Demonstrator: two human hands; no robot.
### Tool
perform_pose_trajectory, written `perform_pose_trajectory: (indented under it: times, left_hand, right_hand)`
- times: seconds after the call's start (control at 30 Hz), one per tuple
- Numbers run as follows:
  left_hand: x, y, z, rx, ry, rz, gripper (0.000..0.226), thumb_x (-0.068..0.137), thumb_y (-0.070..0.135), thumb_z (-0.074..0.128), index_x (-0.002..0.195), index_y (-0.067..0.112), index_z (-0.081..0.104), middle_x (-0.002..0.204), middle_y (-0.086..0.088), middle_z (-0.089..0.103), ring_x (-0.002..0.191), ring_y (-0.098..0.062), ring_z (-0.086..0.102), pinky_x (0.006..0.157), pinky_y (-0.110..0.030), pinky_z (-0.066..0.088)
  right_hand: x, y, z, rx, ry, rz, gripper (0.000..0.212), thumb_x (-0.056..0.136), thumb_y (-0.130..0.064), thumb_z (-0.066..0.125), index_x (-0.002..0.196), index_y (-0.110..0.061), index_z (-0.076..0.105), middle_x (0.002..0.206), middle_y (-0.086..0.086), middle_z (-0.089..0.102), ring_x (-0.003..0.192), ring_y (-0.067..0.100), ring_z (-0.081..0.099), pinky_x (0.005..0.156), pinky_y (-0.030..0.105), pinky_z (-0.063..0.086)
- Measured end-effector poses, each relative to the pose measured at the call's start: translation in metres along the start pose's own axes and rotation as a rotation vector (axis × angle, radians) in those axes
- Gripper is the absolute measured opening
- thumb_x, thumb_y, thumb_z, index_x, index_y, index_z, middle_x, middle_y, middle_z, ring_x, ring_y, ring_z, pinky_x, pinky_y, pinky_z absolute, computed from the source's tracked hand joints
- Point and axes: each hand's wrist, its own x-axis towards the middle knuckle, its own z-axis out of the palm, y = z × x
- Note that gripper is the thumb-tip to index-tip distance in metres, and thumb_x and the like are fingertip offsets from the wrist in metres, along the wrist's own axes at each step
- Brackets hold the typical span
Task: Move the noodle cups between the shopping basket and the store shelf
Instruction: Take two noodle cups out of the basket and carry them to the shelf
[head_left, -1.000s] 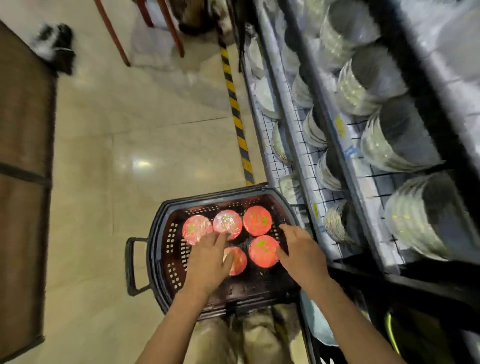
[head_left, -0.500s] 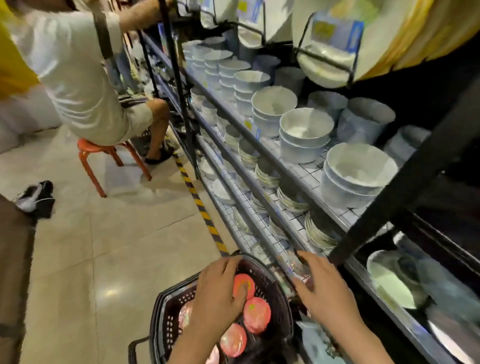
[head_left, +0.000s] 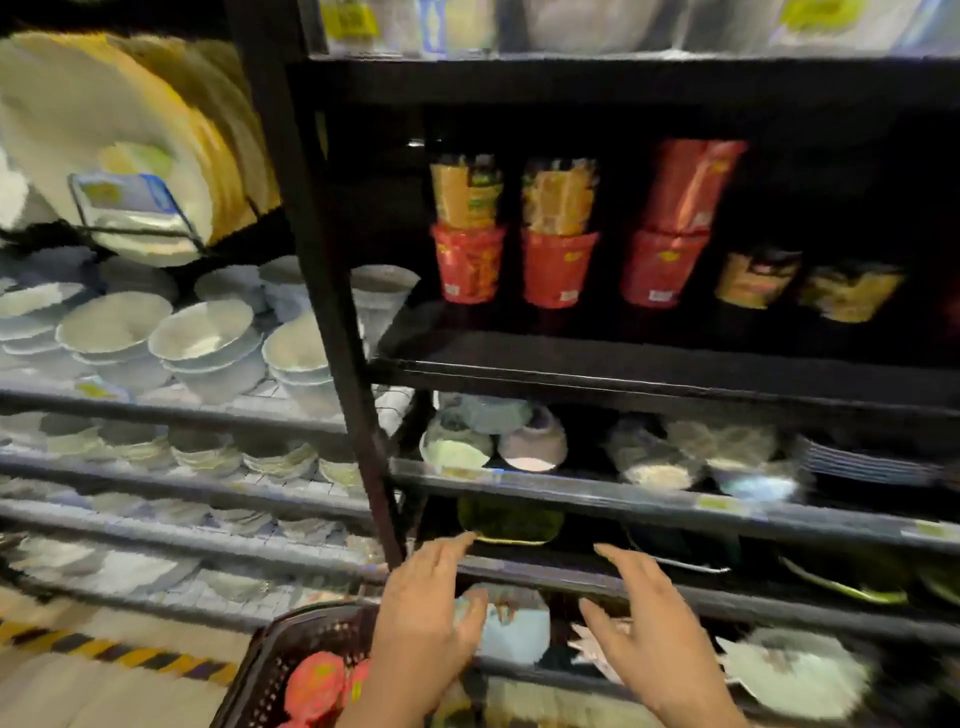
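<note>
A: So, nearest first. What worried you at that moment?

B: Both hands were raised with nothing in them. The left hand (head_left: 426, 631) hung over the basket (head_left: 291, 670) with its fingers spread and loose. The right hand (head_left: 652, 642) was just beside it, fingers straight, in front of a low shelf edge (head_left: 571, 577). Neither gripped or pinched anything, and I couldn't tell whether either brushed that edge.

A: And the cups?

B: Some red-lidded cups (head_left: 314, 686) lay in the basket at the bottom of the view, partly hidden under the left wrist. More cups (head_left: 470, 262) stood well above on a dark shelf (head_left: 623, 364), stacked two high in places.

A: What could have gone wrong?

B: To my mind, three things. The stacks looked tall and narrow, so a reach from below could have clipped a lower cup and toppled the one on top. The shelves between hands and cups held bowls (head_left: 457, 441), so a careless lift might have knocked crockery. Also, the picture was badly smeared, which suggests quick head motion; a grab made while looking elsewhere could have missed.

A: Anything further off?

B: White bowls (head_left: 205, 338) were stacked on the wire racks to the left, and a big plate (head_left: 104, 130) leaned above them. All of it sat well apart from the hands.
</note>
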Motion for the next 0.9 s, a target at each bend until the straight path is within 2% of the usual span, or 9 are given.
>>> perform_pose_trajectory:
  times: [0.1, 0.2, 0.33, 0.37, 0.47, 0.57, 0.7, 0.83, 0.9]
  left_hand:
    - [0.015, 0.043, 0.024, -0.033, -0.058, 0.132, 0.060, 0.086, 0.056, 0.027, 0.140, 0.031, 0.027, 0.136, 0.011, 0.038, 0.128, -0.009, 0.036, 0.107, -0.024, 0.027]
    - [0.028, 0.093, 0.048, -0.053, -0.061, 0.220, 0.054, 0.092, 0.047, 0.041, 0.141, 0.033, 0.024, 0.138, 0.015, 0.035, 0.130, -0.006, 0.032, 0.108, -0.021, 0.023]
    - [0.041, 0.162, 0.078, -0.057, -0.067, 0.292, 0.054, 0.093, 0.048, 0.039, 0.142, 0.035, 0.020, 0.137, 0.019, 0.033, 0.128, -0.001, 0.030, 0.106, -0.017, 0.021]
    - [0.045, 0.177, 0.087, -0.060, -0.070, 0.287, 0.054, 0.093, 0.049, 0.038, 0.142, 0.035, 0.019, 0.138, 0.020, 0.032, 0.129, 0.000, 0.030, 0.107, -0.017, 0.022]
    - [0.053, 0.215, 0.117, -0.068, -0.082, 0.246, 0.054, 0.093, 0.051, 0.038, 0.141, 0.037, 0.019, 0.139, 0.021, 0.031, 0.129, 0.000, 0.031, 0.106, -0.016, 0.022]
    - [0.060, 0.246, 0.139, -0.078, -0.078, 0.186, 0.054, 0.091, 0.051, 0.044, 0.140, 0.036, 0.025, 0.137, 0.020, 0.036, 0.127, 0.000, 0.036, 0.103, -0.016, 0.026]
    - [0.079, 0.276, 0.152, -0.061, -0.036, 0.126, 0.052, 0.087, 0.046, 0.055, 0.134, 0.032, 0.038, 0.131, 0.017, 0.047, 0.121, -0.005, 0.047, 0.096, -0.017, 0.034]
    - [0.111, 0.295, 0.153, -0.078, 0.020, 0.135, 0.048, 0.090, 0.042, 0.051, 0.133, 0.036, 0.032, 0.122, 0.026, 0.036, 0.122, -0.002, 0.042, 0.097, -0.016, 0.032]
    - [0.130, 0.302, 0.153, -0.139, 0.047, 0.120, 0.046, 0.089, 0.034, 0.056, 0.131, 0.033, 0.038, 0.118, 0.025, 0.037, 0.118, -0.003, 0.043, 0.093, -0.015, 0.033]
  right_hand:
    - [-0.026, 0.045, -0.027, 0.013, 0.092, 0.120, 0.055, 0.093, -0.048, 0.045, 0.142, -0.037, 0.023, 0.146, -0.017, 0.026, 0.126, 0.008, 0.043, 0.096, 0.021, 0.037]
    - [-0.051, 0.092, -0.049, 0.038, 0.196, 0.194, 0.054, 0.092, -0.046, 0.049, 0.140, -0.034, 0.028, 0.139, -0.018, 0.033, 0.129, 0.006, 0.037, 0.095, 0.018, 0.035]
    - [-0.074, 0.151, -0.076, 0.026, 0.354, 0.266, 0.050, 0.082, -0.043, 0.059, 0.128, -0.027, 0.048, 0.122, -0.011, 0.052, 0.115, 0.010, 0.052, 0.084, 0.014, 0.035]
    - [-0.076, 0.165, -0.086, 0.002, 0.373, 0.256, 0.048, 0.084, -0.042, 0.059, 0.129, -0.028, 0.047, 0.123, -0.011, 0.052, 0.115, 0.008, 0.051, 0.084, 0.011, 0.032]
    - [-0.076, 0.207, -0.121, -0.005, 0.278, 0.264, 0.052, 0.089, -0.041, 0.055, 0.135, -0.034, 0.031, 0.130, -0.020, 0.036, 0.127, 0.004, 0.041, 0.090, 0.006, 0.024]
    - [-0.064, 0.246, -0.156, 0.010, 0.248, 0.247, 0.053, 0.091, -0.043, 0.051, 0.137, -0.037, 0.026, 0.130, -0.023, 0.030, 0.129, 0.003, 0.037, 0.094, 0.010, 0.031]
    - [-0.036, 0.278, -0.195, 0.006, 0.265, 0.185, 0.054, 0.092, -0.043, 0.051, 0.140, -0.035, 0.027, 0.141, -0.019, 0.032, 0.131, 0.003, 0.035, 0.099, 0.015, 0.033]
    - [-0.001, 0.294, -0.221, 0.038, 0.307, 0.115, 0.054, 0.092, -0.043, 0.050, 0.140, -0.035, 0.027, 0.141, -0.020, 0.032, 0.130, 0.001, 0.036, 0.098, 0.015, 0.033]
    - [0.020, 0.296, -0.230, 0.084, 0.338, 0.076, 0.054, 0.092, -0.041, 0.052, 0.140, -0.034, 0.029, 0.141, -0.019, 0.034, 0.129, 0.001, 0.036, 0.098, 0.016, 0.034]
